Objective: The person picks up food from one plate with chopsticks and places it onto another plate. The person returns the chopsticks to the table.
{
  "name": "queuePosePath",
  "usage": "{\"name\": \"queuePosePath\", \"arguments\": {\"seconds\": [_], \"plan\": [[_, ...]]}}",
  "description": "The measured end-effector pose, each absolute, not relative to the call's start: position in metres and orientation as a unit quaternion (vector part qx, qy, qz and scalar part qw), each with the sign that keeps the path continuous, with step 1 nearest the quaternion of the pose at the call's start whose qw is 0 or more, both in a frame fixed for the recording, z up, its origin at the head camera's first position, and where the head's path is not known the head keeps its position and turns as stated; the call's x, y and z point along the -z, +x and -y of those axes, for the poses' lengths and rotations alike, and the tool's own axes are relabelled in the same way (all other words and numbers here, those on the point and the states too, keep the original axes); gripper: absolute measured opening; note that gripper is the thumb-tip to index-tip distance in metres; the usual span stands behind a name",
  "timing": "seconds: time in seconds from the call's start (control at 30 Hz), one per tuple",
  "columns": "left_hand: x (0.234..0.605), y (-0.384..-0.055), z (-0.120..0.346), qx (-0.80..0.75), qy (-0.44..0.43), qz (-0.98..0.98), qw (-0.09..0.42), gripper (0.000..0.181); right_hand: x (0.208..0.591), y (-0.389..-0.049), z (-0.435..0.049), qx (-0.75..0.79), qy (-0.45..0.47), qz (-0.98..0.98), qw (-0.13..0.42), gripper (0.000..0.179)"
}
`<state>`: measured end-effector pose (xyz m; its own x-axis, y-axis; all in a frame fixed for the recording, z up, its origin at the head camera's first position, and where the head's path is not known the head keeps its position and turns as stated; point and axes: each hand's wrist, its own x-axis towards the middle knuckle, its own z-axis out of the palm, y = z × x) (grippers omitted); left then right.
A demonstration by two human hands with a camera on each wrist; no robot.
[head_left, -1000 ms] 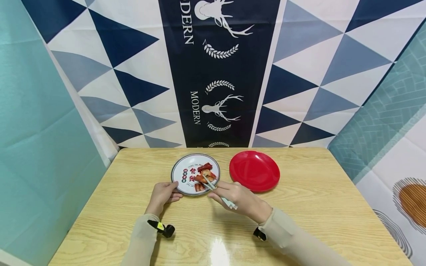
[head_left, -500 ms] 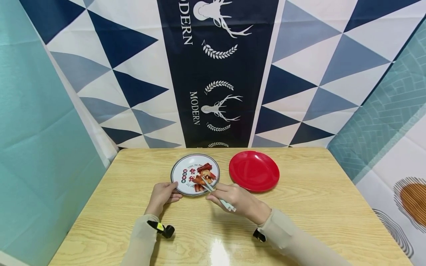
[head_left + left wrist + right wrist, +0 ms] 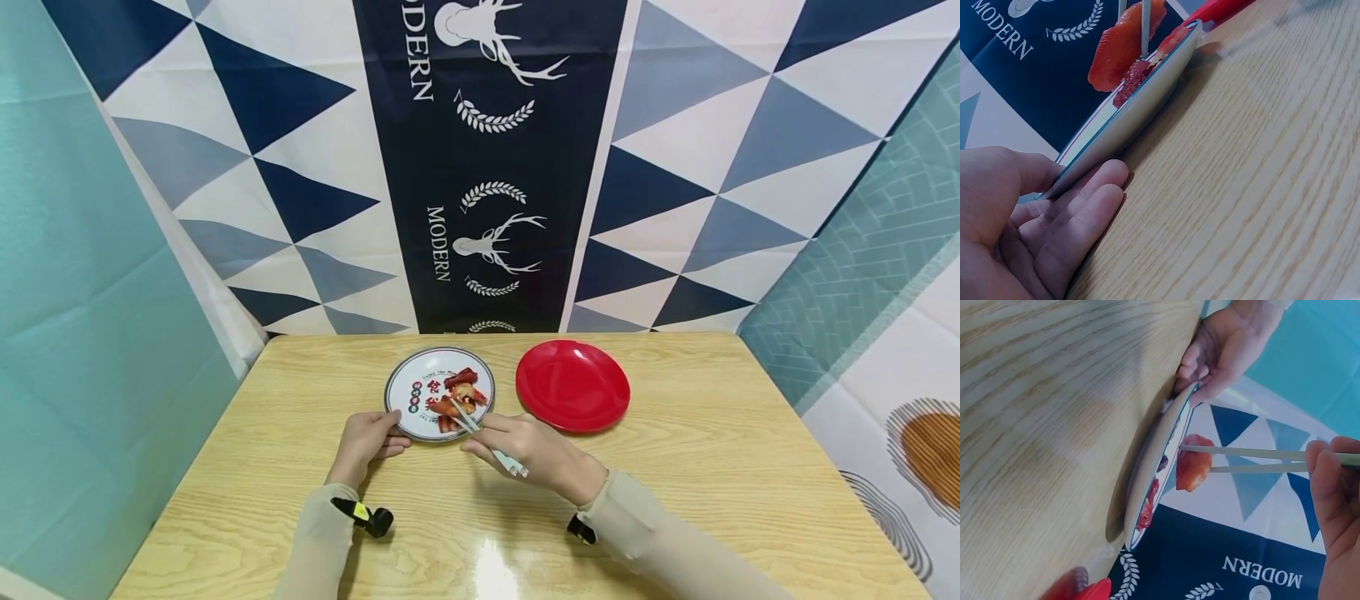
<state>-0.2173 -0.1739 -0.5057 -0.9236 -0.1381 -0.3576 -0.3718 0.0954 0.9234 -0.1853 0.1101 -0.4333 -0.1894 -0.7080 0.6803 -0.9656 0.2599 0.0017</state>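
My left hand [image 3: 365, 440] grips the near left rim of a white plate [image 3: 409, 375], thumb on top and fingers underneath, as the left wrist view shows. Several pieces of food lie on its right side, among them a dark red piece [image 3: 461, 377] and a striped, bacon-like piece [image 3: 447, 424]. Pale green chopsticks [image 3: 491, 450] are held in my right hand [image 3: 543, 454]. Their tips are at an orange-brown, chicken-wing-like piece [image 3: 1194, 470]. In both wrist views that piece shows above the plate's rim; whether it still touches the plate I cannot tell.
An empty red plate [image 3: 573, 387] sits just right of the white one, a small gap between them. Both stand toward the far edge of the wooden table [image 3: 435, 533]. Behind the table hangs a patterned cloth [image 3: 495, 167].
My right hand and the chopsticks have shifted slightly left and nearer to me. The orange-brown piece has moved a little left with the tips. My left hand and both plates stay about where they were.
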Motion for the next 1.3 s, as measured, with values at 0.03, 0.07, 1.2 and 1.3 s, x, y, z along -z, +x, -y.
{"name": "queuePosePath", "arguments": {"seconds": [0.03, 0.07, 1.2, 1.3], "plan": [[0.506, -0.218, 0.174, -0.65, -0.174, -0.735, 0.09, 0.037, 0.433, -0.185, -0.11, -0.223, 0.566, 0.739, 0.29, 0.029], [0.506, -0.218, 0.174, -0.649, -0.174, -0.735, 0.091, 0.038, 0.434, -0.185, -0.109, -0.222, 0.566, 0.738, 0.291, 0.029], [0.509, -0.22, 0.175, -0.661, -0.174, -0.725, 0.086, 0.043, 0.443, -0.187, -0.095, -0.221, 0.571, 0.736, 0.289, 0.029], [0.509, -0.22, 0.175, -0.664, -0.178, -0.72, 0.088, 0.046, 0.444, -0.186, -0.094, -0.226, 0.577, 0.735, 0.277, 0.027]]}}
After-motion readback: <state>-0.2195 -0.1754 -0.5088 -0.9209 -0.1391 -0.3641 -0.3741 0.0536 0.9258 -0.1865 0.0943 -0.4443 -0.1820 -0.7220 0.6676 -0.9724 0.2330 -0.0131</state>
